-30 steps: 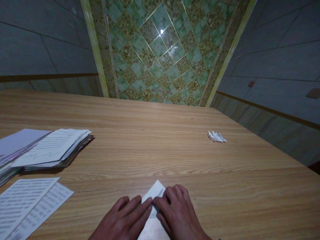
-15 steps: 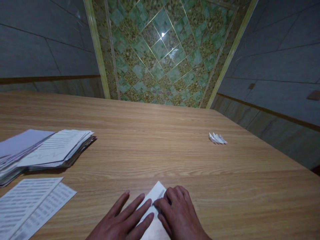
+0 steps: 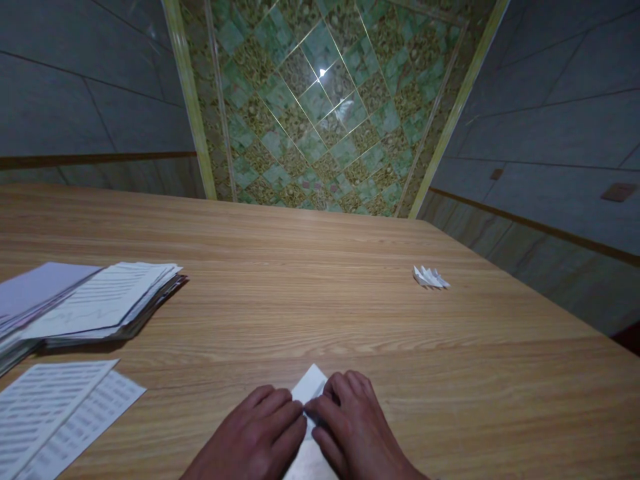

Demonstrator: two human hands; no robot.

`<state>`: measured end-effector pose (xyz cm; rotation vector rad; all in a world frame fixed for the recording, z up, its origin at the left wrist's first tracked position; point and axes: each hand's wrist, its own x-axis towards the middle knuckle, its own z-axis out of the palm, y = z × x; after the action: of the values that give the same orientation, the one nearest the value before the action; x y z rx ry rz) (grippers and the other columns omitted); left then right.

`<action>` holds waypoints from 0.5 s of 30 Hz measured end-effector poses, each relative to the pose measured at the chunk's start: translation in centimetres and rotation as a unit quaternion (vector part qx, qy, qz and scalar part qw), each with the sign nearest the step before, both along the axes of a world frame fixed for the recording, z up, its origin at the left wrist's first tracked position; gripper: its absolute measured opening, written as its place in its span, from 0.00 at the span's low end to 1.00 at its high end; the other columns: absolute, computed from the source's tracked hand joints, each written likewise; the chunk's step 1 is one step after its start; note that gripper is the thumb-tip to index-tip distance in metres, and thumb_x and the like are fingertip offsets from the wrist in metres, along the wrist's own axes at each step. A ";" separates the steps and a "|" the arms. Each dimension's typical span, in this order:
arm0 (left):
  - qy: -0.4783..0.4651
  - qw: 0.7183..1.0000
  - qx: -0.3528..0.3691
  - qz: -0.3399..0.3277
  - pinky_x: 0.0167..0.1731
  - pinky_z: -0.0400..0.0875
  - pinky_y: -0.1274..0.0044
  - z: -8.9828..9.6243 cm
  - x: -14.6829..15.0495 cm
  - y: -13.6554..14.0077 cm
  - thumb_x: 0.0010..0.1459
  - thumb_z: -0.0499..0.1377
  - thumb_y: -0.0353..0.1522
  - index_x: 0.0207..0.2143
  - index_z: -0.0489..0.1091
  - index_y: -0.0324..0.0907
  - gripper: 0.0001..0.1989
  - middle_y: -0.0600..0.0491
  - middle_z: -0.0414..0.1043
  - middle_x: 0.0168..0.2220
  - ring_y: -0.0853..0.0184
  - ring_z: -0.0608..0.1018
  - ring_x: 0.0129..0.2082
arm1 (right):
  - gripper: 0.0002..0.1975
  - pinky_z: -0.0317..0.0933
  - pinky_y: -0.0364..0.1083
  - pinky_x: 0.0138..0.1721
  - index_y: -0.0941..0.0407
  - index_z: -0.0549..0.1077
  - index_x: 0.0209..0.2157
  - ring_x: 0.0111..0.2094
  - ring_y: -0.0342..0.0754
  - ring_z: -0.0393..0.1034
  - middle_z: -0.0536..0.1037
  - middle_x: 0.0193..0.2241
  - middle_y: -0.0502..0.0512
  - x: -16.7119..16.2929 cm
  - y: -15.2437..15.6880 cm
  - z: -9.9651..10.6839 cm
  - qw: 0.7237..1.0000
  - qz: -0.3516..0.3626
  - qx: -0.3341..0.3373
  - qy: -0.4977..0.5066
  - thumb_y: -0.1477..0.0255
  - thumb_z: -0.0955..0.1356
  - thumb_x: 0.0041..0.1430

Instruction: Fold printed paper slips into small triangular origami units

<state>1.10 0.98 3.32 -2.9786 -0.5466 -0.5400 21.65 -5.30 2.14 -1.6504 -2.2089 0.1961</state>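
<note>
One white paper sheet [image 3: 311,385] is lying flat on the wood table [image 3: 350,293], at the near edge, centre-bottom of view. Only its far corner is showing w/ faint print; the rest is hiding under both hands & running off the bottom edge, so its full shape is hard to make out. Left hand [image 3: 260,437] is resting knuckles-up, fingers curled & pressing down on the sheet's left side. Right hand [image 3: 353,427] is doing likewise on the right side, fingertips bunched together & meeting the left's at the middle of the paper. Wrists are cut off below.

Further out: one small folded white paper piece [image 3: 430,277] is sitting far right, well apart. One fanned stack of printed papers [image 3: 95,300] is lying at left, partly cut off; nearer, approx. two overlapping loose printed sheets [image 3: 55,413] are running out of frame at bottom-left, text too small to read
</note>
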 end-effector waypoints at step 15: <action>-0.109 0.990 -0.071 -0.046 0.36 0.77 0.76 -0.4 0.0 1.3 0.70 0.50 0.24 0.41 0.73 0.45 0.13 0.52 0.81 0.37 0.65 0.81 0.34 | 0.08 0.51 0.50 0.59 0.50 0.74 0.36 0.40 0.46 0.69 0.79 0.35 0.46 1.8 0.4 1.4 0.992 0.109 0.069 0.000 0.78 0.70 0.63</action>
<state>1.14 2.32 2.96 -3.1123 -0.4837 -0.8787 23.45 -4.90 3.59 -1.3355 -2.3438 0.0984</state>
